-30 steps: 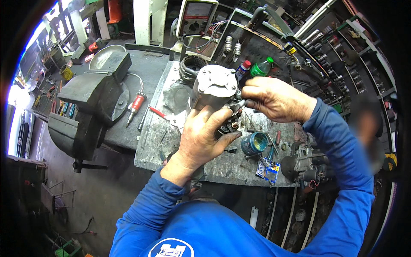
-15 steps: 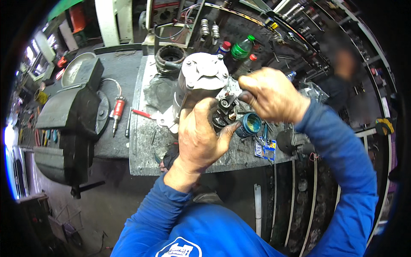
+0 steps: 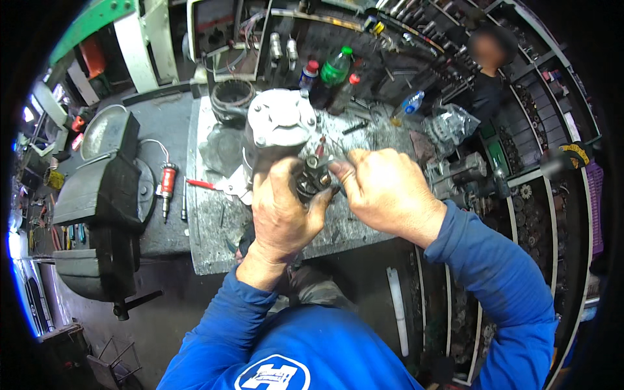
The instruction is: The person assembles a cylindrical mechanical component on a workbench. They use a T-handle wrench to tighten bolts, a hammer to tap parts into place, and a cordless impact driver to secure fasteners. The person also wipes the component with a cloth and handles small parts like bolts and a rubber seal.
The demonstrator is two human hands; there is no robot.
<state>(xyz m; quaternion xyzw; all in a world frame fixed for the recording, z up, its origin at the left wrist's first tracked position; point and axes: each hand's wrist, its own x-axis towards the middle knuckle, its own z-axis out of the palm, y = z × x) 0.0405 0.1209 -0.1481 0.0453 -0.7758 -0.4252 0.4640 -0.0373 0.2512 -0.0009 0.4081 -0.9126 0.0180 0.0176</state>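
the left hand (image 3: 283,214) is wrapped around the dark lower end of a grey metal motor housing (image 3: 276,127), fingers closed on it, holding it upright over the steel-topped workbench (image 3: 208,227). the right hand (image 3: 390,192) is pinched shut on a small dark part (image 3: 320,174) at that same end, touching the housing just beside the left thumb. a big grey bench vise (image 3: 97,195) sits well to the left, with a red-handled tool (image 3: 168,185) between it and the housing, and bottles (image 3: 331,71) behind.

We see a grey metal motor housing (image 3: 276,127) with a round bolted end cap, held above the table (image 3: 208,214), a dark terminal assembly (image 3: 315,179) at its lower end.
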